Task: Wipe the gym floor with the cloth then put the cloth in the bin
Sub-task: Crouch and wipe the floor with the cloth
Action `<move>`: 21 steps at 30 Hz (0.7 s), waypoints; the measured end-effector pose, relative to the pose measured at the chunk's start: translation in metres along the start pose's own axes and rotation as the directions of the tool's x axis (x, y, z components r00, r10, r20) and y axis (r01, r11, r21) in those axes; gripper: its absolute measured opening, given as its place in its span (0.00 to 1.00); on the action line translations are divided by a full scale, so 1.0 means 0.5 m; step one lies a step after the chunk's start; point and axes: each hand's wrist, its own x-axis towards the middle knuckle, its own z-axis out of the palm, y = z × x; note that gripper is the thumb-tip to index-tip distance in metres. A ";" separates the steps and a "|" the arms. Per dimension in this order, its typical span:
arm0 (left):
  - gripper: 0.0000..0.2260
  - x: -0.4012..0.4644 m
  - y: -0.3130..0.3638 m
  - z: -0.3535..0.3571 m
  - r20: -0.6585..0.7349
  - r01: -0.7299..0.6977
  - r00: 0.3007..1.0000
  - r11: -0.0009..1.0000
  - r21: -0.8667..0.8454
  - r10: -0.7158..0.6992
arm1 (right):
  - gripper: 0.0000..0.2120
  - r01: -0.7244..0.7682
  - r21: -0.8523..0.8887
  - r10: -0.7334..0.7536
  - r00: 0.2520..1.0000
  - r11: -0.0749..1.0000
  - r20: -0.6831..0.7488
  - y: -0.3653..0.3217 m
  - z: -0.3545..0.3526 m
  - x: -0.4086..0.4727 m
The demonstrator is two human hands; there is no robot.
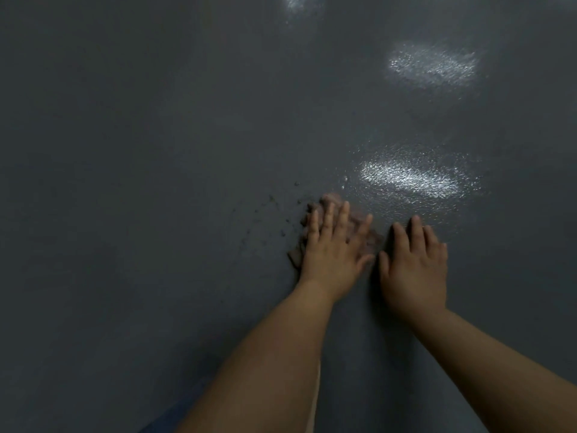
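Note:
A crumpled pinkish-brown cloth (pixel 332 201) lies on the dark grey gym floor (pixel 156 151) just below the middle of the view. My left hand (pixel 334 248) presses flat on top of it, fingers spread, so most of the cloth is hidden. Bits of cloth stick out past the fingertips and at the hand's left side. My right hand (pixel 413 264) rests flat on the bare floor right beside the left hand, fingers apart, holding nothing. Dark specks of dirt (pixel 274 214) dot the floor left of the cloth. No bin is in view.
Bright light reflections (pixel 409 176) shine on the floor beyond my right hand and further back at the upper right. A strip of pale and blue clothing (pixel 175 414) shows under my left forearm at the bottom edge.

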 end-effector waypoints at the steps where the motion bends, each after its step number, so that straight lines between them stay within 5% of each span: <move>1: 0.31 0.009 -0.030 -0.002 -0.038 0.034 0.999 0.999 0.012 -0.034 | 0.25 -0.005 -0.006 0.005 1.000 1.000 -0.001 -0.003 0.002 -0.001; 4: 0.33 0.028 -0.150 0.005 -0.008 0.294 0.955 0.953 -0.071 -0.296 | 0.26 -0.031 0.001 0.031 0.997 1.000 0.066 -0.008 0.008 -0.001; 7: 0.32 0.009 -0.223 0.006 0.075 0.620 0.778 0.742 -0.255 -0.624 | 0.29 -0.037 0.001 0.037 0.996 0.999 0.080 -0.009 0.013 -0.001; 9: 0.31 0.008 -0.207 0.010 0.105 0.671 0.720 0.649 -0.358 -0.686 | 0.29 -0.051 0.005 0.051 0.995 0.999 0.083 -0.015 0.014 -0.003; 12: 0.29 0.026 -0.130 0.005 0.027 0.533 0.825 0.762 -0.368 -0.564 | 0.29 -0.091 0.007 0.090 0.990 0.996 0.106 -0.028 0.012 0.000; 15: 0.27 0.043 -0.066 -0.011 -0.041 0.181 0.978 0.936 -0.301 -0.202 | 0.27 -0.094 0.015 0.093 0.992 0.995 0.083 -0.040 0.014 -0.001; 18: 0.27 0.079 -0.069 -0.031 -0.048 -0.009 0.999 0.984 -0.179 0.001 | 0.30 -0.023 -0.017 0.025 0.997 1.000 0.077 -0.059 0.016 -0.003; 21: 0.26 0.115 -0.115 -0.043 -0.057 0.024 0.998 0.985 -0.172 -0.034 | 0.29 0.140 -0.060 -0.132 0.984 0.988 0.119 -0.093 0.011 0.009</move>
